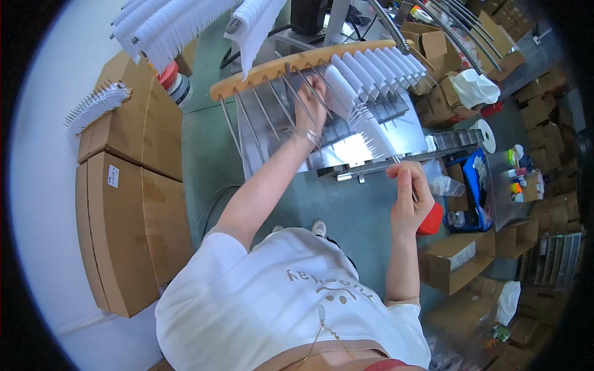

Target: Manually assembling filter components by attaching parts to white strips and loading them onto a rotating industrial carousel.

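A curved wooden bar (272, 72) carries a row of metal rods. White sheet-like pieces (375, 71) hang folded over the rods on its right half, while the left rods are bare. Among the bare rods is my left hand (311, 106), its fingers curled near the bar; rods cross in front, so what it grips cannot be made out. My right hand (411, 196) is closed around the near end of a thin metal rod (396, 160). Stacked along that rod's far part are white pieces (373, 134), close beside the hanging ones.
Below the bar lies a shiny metal work surface (356, 151). More white pieces (176, 28) hang at the upper left. Tall cardboard boxes (127, 216) stand at left, one topped by a spiky white bundle (99, 106). To the right are a blue crate (475, 191) and open cartons (458, 263).
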Demonstrator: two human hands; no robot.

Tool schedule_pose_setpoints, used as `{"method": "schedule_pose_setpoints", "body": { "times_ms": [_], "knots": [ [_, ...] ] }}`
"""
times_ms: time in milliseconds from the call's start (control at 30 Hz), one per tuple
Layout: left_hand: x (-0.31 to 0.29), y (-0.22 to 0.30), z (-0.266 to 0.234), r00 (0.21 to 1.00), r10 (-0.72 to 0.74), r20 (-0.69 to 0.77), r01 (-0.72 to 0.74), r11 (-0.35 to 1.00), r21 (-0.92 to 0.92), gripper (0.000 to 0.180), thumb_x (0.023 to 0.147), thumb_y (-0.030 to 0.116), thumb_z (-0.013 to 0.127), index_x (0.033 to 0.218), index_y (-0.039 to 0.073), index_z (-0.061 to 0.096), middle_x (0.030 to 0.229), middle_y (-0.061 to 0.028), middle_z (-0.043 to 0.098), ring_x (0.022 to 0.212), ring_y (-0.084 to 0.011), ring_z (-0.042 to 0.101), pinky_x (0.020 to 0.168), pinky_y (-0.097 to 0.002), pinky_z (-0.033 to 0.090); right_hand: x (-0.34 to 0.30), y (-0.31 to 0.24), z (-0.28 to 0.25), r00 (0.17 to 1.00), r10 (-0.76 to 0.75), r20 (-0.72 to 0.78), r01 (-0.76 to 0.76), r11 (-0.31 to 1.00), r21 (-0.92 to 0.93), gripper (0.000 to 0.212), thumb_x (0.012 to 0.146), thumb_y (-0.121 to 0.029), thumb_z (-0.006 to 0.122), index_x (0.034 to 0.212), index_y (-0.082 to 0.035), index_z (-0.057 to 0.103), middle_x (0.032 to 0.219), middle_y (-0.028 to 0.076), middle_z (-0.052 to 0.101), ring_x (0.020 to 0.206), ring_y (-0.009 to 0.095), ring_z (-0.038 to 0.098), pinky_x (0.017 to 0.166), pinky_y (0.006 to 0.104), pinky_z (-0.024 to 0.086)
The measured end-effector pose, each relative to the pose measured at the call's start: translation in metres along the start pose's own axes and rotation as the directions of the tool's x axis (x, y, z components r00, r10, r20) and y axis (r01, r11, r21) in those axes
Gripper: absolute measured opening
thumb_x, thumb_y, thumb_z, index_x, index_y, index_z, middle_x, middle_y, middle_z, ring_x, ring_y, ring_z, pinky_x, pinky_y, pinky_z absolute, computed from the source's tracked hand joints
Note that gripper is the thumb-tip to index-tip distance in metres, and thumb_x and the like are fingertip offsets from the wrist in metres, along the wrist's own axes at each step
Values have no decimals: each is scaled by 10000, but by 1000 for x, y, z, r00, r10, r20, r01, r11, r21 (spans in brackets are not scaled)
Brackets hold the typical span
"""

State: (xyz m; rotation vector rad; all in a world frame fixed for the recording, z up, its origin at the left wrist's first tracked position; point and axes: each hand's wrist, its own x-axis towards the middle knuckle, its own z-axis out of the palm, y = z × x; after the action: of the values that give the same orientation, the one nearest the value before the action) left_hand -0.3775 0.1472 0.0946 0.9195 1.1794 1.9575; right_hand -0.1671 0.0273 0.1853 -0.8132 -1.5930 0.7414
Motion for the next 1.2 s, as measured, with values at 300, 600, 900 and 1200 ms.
{"method": "schedule_pose_setpoints", "body": {
  "times_ms": [300,600,900,1200],
  "knots": [
    [-103,57,45,971,3,238,1,1000,-17,204,951,158,484,1074,9,550,916,-32,551,845,-89,512,761,-231,432,-37,-14,-69,988,-141,-67,134,986,-96,232,934,-160,485,803,10,574,785,112,584,804,219,517,786,365,381],
    [-74,27,57,993,102,-64,-99,994,42,227,951,149,483,1137,33,544,1061,-55,487,993,-112,494,850,-253,425,-13,-8,-52,997,-65,-47,55,983,-178,178,916,-58,480,783,28,561,748,67,534,717,149,458,666,265,347],
    [-14,6,60,980,53,-190,-91,976,-196,353,913,43,340,1243,9,462,1173,-82,508,1104,-140,483,987,-269,354,8,4,-30,1000,-24,-13,23,999,-36,144,913,-49,514,796,24,553,766,49,519,708,123,433,654,239,339],
    [-38,21,61,994,-82,-77,40,898,-438,166,909,42,468,1052,23,550,1053,-28,562,944,-76,490,863,-217,376,-11,16,-78,996,52,-66,-38,980,197,177,909,-109,533,775,6,534,781,49,495,762,139,430,711,268,333]
  ]
}}
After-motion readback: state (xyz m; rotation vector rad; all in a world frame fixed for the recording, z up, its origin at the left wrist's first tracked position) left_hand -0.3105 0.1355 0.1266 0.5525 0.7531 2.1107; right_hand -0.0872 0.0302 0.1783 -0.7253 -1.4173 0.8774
